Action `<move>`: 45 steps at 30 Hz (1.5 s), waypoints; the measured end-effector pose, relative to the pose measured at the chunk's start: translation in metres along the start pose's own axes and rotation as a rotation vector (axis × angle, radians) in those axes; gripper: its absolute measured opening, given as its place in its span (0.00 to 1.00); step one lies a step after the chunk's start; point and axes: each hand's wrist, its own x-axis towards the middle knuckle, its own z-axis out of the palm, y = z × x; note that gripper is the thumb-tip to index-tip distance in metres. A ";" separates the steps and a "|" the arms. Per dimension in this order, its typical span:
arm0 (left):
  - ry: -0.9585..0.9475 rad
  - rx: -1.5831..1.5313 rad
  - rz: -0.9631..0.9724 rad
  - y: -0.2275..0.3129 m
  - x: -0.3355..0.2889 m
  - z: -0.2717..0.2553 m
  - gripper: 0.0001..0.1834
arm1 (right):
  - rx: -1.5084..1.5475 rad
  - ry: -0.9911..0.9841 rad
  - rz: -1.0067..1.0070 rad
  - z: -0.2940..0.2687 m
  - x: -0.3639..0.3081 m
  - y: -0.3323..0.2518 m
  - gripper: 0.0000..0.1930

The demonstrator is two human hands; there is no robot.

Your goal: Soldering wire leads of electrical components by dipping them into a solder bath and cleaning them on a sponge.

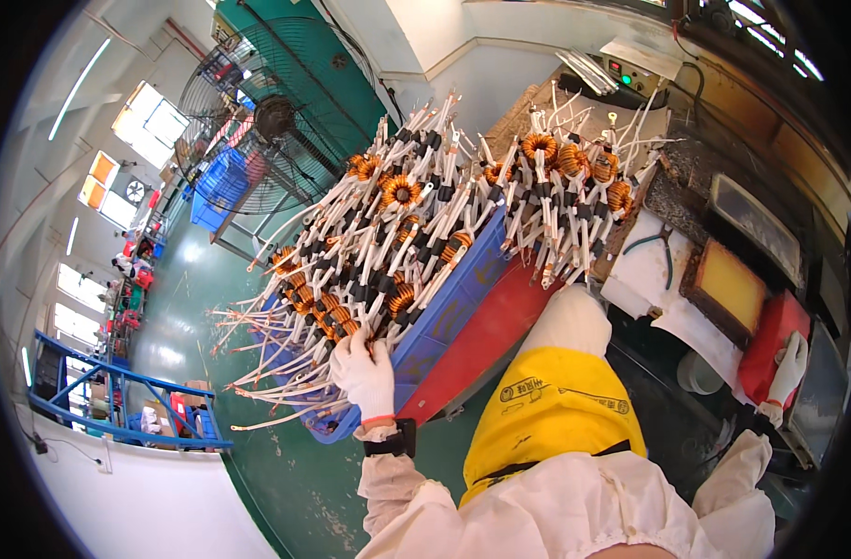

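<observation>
My left hand (365, 374), in a white glove, reaches to the near end of a heaped pile of copper-wound ring coils (400, 191) with white leads and black sleeves. Its fingers are closed at a coil (340, 319) there; the fingertips are partly hidden among the leads. The pile fills and overhangs a long blue crate (444, 312). Over at the far right, my gloved right hand (790, 368) lies along the edge of a red box (768, 340), fingers stretched out, with nothing visible in them.
More coils (540, 147) are heaped beyond the crate. Pliers (666, 250) rest on a white sheet by a yellow-topped block (726, 291) and a dark-rimmed tray (756, 226). A control box with lit indicators (630, 74) stands behind. A caged fan (274, 116) is at the far left.
</observation>
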 end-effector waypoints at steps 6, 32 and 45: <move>-0.207 -0.206 -0.353 -0.001 0.004 -0.006 0.16 | -0.058 0.001 -0.042 0.001 -0.003 -0.005 0.12; -0.224 -0.393 -0.370 0.005 0.021 -0.018 0.18 | 0.054 -0.043 0.024 0.007 -0.004 -0.006 0.10; -0.378 -0.791 0.099 0.082 0.108 -0.032 0.16 | -0.023 -0.003 0.007 0.009 -0.012 -0.015 0.10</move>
